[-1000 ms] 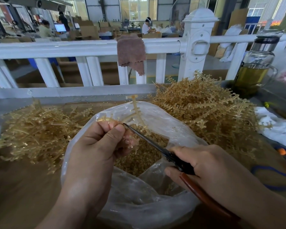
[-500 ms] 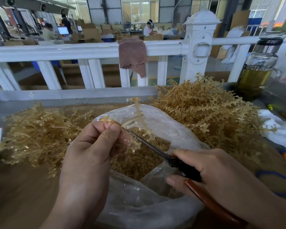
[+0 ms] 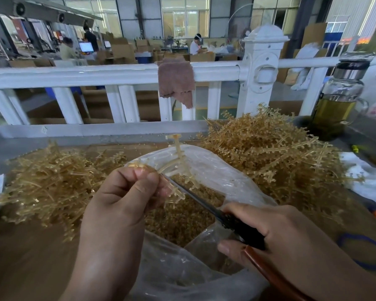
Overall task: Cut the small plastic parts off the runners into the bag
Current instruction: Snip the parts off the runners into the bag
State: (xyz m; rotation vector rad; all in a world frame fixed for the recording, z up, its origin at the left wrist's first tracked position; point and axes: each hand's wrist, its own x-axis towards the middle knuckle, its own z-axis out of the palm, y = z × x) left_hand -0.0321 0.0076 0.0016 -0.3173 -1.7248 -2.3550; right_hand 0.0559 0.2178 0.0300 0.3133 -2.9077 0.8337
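Note:
My left hand (image 3: 122, 205) pinches an amber plastic runner (image 3: 179, 155) over the open mouth of a clear plastic bag (image 3: 213, 170). The runner's stem sticks up and away from my fingers. My right hand (image 3: 276, 233) grips scissors (image 3: 206, 206) with a black pivot and a red-brown handle. Their blades reach up-left to the runner right beside my left fingertips. Small amber cut parts (image 3: 180, 220) fill the bottom of the bag.
A pile of stripped amber runners (image 3: 52, 183) lies left of the bag, a taller pile of runners with parts (image 3: 269, 157) to its right. A white railing (image 3: 117, 72) with a brown cloth (image 3: 176, 81) runs behind. A glass bottle (image 3: 339, 98) stands at far right.
Both hands stay over the bag. The scissor blades have slid a little along the runner by my left fingertips; the runner is turned slightly in my left hand.

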